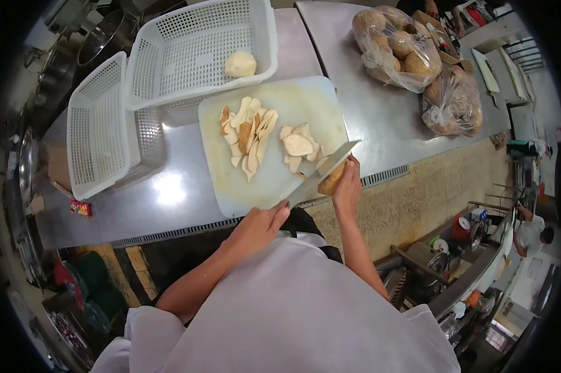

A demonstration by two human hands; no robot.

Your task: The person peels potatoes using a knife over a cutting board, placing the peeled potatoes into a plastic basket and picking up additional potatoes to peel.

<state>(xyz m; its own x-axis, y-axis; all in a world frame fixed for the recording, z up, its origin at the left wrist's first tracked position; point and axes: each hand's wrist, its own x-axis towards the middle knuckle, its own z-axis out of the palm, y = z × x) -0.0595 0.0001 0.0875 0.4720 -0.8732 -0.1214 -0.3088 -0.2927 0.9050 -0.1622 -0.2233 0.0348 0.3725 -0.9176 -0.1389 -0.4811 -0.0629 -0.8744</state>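
My left hand [262, 225] is closed round the handle end of a knife [341, 156], low at the cutting board's near edge. The broad blade reaches up and right to the root vegetable. In my right hand [349, 186] is a brown-skinned root vegetable [332, 179], perhaps a jicama, held just off the board's right corner with pale flesh showing by the blade. On the white cutting board [221, 186] lie a pile of peel strips [248, 133] and, nearer the knife, a smaller pile of pale pieces [299, 144]. My fingers partly hide the vegetable.
A large white plastic basket [196, 102] holds one peeled round root [240, 64]. Left of it stands a narrower white basket [100, 177]. Clear bags of brown roots [411, 53] sit at the right on the steel table [168, 208]. Another person [532, 236] is far right.
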